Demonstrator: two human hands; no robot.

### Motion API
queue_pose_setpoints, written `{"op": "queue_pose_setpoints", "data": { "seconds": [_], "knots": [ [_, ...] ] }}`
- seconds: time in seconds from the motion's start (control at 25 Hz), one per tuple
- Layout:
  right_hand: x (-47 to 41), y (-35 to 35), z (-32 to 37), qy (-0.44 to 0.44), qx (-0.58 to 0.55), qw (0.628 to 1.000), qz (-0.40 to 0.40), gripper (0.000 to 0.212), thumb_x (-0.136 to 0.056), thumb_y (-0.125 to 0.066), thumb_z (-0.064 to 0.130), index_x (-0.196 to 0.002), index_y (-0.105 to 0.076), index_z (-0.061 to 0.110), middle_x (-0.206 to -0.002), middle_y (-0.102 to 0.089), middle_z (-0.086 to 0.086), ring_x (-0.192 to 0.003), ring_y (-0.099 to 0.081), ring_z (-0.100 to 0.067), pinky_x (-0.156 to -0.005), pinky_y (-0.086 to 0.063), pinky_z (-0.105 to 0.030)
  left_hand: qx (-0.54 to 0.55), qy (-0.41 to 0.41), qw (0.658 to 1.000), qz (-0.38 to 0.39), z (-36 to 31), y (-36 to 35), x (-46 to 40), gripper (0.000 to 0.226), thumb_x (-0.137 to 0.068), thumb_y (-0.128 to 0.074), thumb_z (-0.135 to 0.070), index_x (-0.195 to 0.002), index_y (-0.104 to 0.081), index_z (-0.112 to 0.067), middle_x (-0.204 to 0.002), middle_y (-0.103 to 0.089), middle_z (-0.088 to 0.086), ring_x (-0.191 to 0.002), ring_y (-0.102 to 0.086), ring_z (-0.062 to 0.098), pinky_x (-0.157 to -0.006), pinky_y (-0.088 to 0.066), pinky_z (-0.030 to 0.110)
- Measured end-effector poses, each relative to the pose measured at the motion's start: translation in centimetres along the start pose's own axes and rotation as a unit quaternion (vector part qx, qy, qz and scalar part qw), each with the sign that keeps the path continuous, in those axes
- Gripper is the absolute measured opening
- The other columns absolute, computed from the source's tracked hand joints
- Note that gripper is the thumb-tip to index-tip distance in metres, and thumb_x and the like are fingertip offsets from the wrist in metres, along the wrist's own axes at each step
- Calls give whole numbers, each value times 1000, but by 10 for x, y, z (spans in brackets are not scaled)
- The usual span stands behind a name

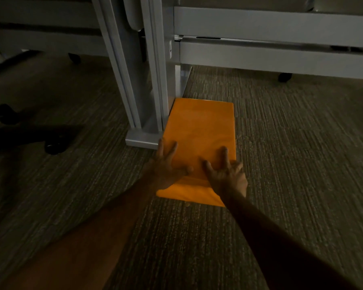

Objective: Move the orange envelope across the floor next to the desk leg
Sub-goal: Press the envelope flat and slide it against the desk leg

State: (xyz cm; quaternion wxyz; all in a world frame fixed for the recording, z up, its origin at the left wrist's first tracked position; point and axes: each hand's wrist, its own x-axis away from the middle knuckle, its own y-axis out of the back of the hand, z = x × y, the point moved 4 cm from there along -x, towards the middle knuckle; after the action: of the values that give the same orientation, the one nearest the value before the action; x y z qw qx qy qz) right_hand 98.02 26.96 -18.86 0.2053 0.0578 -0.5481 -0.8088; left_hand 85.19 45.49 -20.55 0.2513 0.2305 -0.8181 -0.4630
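The orange envelope [199,130] lies flat on the carpet, its long left edge right against the foot of the grey metal desk leg [147,84]. Both hands press flat on its near half with fingers spread. My left hand [166,166] covers the near left side, fingertips beside the leg's base. My right hand [226,174] rests on the near right side. A near strip of the envelope shows below my palms. Neither hand grips it.
Grey-brown ribbed carpet [291,153] spreads all around. A grey desk frame rail [270,53] runs along the back right, with a dark caster [285,77] under it. A black chair base [29,135] with a caster sits at the left.
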Motion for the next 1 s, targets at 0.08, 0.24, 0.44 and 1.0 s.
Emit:
{"op": "queue_pose_setpoints", "data": {
  "seconds": [0.08,0.24,0.44,1.0],
  "knots": [
    [-5,-2,0,4,-3,1000,6,103,-72,-18,97,-157,5,43,-150,-33,-22,-123,-52,-43,-92,-47,-50,-24,2,1000,8,-5,2,-3,105,-55,-30,-106,-134,28,-68,-157,32,-17,-148,-8,44,-108,-23,69],
    [-7,3,-4,36,-13,997,72,102,-78,-26,92,-158,10,40,-162,-13,-24,-135,-42,-48,-100,-45,-56,-22,15,999,18,-5,8,-4,107,-58,-28,-105,-142,23,-62,-160,31,-8,-148,-8,47,-109,-21,70],
    [25,-4,-19,229,38,972,26,77,-96,-23,69,-160,3,37,-169,15,-8,-152,7,-45,-121,-10,-66,-73,24,996,52,-16,18,4,108,-66,-28,-99,-150,18,-50,-162,30,-2,-149,9,42,-113,-9,70],
    [35,-22,-31,227,52,972,21,77,-105,-39,31,-152,19,50,-168,22,5,-150,24,-39,-115,-27,-64,-183,-98,976,-62,-74,13,62,29,-101,-47,-19,-130,-52,-22,-134,-52,11,-121,-47,34,-97,-38,43]
  ]
}}
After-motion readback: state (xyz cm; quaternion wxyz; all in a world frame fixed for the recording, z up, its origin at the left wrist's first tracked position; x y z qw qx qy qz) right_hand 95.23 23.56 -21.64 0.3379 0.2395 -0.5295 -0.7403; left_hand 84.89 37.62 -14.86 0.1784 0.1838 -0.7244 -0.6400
